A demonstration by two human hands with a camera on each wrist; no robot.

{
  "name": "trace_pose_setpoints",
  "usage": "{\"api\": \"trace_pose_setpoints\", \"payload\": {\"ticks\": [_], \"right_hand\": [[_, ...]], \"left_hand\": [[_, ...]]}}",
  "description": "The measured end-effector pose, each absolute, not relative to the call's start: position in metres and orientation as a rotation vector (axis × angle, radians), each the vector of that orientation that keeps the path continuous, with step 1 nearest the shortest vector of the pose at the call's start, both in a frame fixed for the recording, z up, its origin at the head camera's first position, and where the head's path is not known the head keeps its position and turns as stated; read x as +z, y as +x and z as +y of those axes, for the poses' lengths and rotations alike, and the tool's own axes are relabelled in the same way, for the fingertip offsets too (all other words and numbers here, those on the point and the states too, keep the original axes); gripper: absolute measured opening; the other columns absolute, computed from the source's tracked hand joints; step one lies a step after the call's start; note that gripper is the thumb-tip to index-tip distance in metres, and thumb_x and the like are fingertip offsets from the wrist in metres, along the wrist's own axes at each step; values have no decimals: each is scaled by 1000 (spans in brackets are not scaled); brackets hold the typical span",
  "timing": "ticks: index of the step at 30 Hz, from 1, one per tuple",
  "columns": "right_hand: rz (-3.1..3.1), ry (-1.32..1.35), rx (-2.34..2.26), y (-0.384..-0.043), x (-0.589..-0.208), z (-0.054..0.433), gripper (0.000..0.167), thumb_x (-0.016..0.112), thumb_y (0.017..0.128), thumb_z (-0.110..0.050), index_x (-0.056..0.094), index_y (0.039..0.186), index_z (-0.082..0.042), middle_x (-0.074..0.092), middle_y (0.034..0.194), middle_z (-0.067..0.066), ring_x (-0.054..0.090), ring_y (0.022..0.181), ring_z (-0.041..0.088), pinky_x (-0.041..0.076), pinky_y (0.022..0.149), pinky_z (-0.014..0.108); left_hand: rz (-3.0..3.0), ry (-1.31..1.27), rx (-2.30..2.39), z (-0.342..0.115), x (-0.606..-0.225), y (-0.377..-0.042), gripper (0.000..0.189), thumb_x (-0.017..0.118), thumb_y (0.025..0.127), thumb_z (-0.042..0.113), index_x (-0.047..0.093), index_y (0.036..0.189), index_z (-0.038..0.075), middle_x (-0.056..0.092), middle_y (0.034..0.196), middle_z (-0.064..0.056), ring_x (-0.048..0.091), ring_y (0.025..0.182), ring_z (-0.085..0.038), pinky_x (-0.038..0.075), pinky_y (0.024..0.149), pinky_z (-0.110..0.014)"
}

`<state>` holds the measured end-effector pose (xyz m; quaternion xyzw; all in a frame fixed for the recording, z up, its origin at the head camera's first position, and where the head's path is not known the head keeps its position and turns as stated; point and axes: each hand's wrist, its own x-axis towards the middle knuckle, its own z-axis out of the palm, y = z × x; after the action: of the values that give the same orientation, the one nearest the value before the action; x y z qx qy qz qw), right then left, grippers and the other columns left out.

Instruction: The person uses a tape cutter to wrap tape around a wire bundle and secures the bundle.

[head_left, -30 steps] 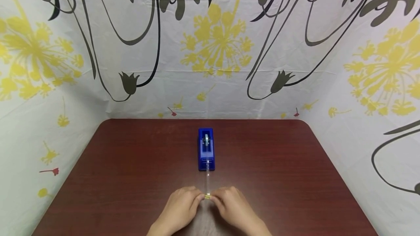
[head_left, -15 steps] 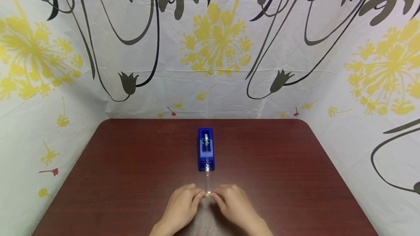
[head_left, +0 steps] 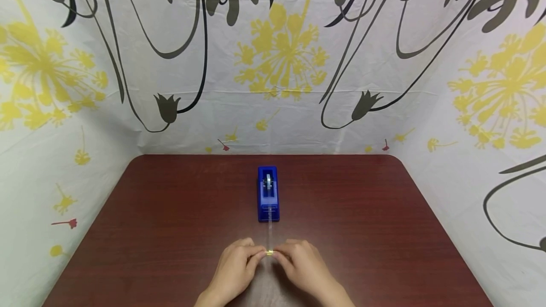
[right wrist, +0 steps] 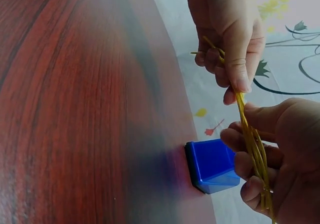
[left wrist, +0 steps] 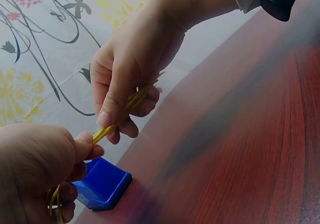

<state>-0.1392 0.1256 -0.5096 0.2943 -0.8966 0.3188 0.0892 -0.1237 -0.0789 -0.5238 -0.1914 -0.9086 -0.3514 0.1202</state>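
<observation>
Both hands pinch a small bundle of thin yellow strands (head_left: 269, 253) between thumbs and fingers, near the front of the table. The left hand (head_left: 236, 265) has one side and the right hand (head_left: 306, 265) the other, with a short stretch bare between them. Loose strand ends stick out past the fingers of the right hand (left wrist: 132, 69) in the left wrist view, and more strands run along the palm of the right hand (right wrist: 295, 149) in the right wrist view. A clear strip of tape (head_left: 270, 237) stretches from the blue tape dispenser (head_left: 268, 201) to the bundle.
The dispenser stands at the middle of the dark red wooden table (head_left: 179, 203), straight ahead of the hands, its roll showing in the slot. Behind and at both sides hangs a white cloth (head_left: 281, 122) with yellow and grey flower prints.
Both hands, with the bundle, have shifted very slightly forward toward the dispenser. The dispenser stays in place, and the grip looks the same.
</observation>
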Motion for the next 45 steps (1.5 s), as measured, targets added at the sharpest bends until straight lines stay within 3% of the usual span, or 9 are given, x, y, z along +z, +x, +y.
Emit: {"api": "trace_pose_setpoints", "payload": {"ticks": [9, 20, 35, 45], "right_hand": [[-2709, 879, 966, -139, -509, 126, 9, 71, 95, -17, 80, 94, -14, 65, 77, -12, 50, 65, -5, 46, 58, 21], [-2561, 898, 928, -140, -515, 126, 3, 79, 86, -12, 80, 88, -15, 61, 71, -13, 48, 62, -7, 43, 57, 16], [-2506, 901, 928, -141, -520, 125, 3, 79, 87, -14, 80, 87, -16, 62, 71, -14, 49, 63, -7, 42, 58, 13], [-2537, 848, 983, -142, -520, 125, 5, 79, 87, -12, 79, 89, -16, 59, 73, -15, 43, 61, -7, 39, 55, 13]], "left_hand": [[-2585, -565, -964, -78, -527, -124, 4, 78, 88, 20, 81, 88, 22, 40, 68, 20, 36, 62, 3, 35, 60, -18], [-2710, -612, -963, -80, -523, -126, 8, 72, 94, 22, 79, 91, 22, 39, 67, 22, 36, 58, 5, 39, 63, -23], [-2739, -697, -856, -82, -517, -130, 10, 70, 95, 23, 80, 93, 24, 53, 71, 23, 43, 62, 6, 42, 69, -28], [-2580, -680, -797, -80, -521, -129, 5, 79, 87, 20, 80, 89, 23, 44, 66, 21, 36, 60, 6, 39, 68, -26]]}}
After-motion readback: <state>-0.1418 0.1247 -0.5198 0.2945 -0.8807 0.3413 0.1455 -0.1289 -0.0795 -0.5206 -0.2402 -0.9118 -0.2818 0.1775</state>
